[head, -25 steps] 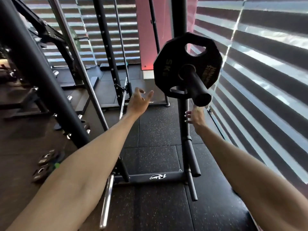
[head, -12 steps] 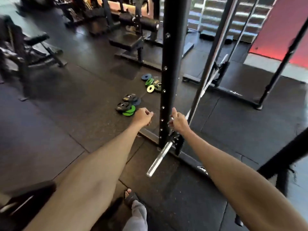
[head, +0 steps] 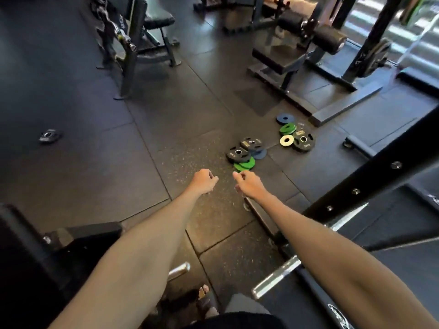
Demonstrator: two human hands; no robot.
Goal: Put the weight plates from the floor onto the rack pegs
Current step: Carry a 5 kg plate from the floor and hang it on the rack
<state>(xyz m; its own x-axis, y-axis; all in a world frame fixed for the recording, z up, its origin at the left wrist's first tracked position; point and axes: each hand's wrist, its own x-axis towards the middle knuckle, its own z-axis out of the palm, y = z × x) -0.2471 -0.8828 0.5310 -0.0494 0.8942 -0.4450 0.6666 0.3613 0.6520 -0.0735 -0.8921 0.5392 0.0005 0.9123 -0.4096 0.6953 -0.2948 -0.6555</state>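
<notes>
1. A second ago the view faced the rack with a black plate on its peg and both hands reaching up near it. Now the view looks down at the floor (head: 99, 96), the rack peg is out of sight, and both arms stretch toward the loose plates.
2. That suggests one plate is stowed and the next pickup is starting; many plates remain on the floor.
3. The left hand (head: 203, 181) is loosely curled and holds nothing. The right hand (head: 248, 185) is also loosely curled and empty, its fingertips just short of the green plates (head: 244, 165) as seen from here.
4. The near pile, just ahead of the hands, has two black plates (head: 238, 154) lying on top of green and blue ones. A second cluster (head: 297, 136) sits farther right, with blue, green, pale and black plates. One lone black plate (head: 48, 135) lies well apart on the left.
5. All plates lie flat, faces up, so each centre hole points straight up. A round plate has no long axis; to go on a peg it would likely need tipping upright.
</notes>
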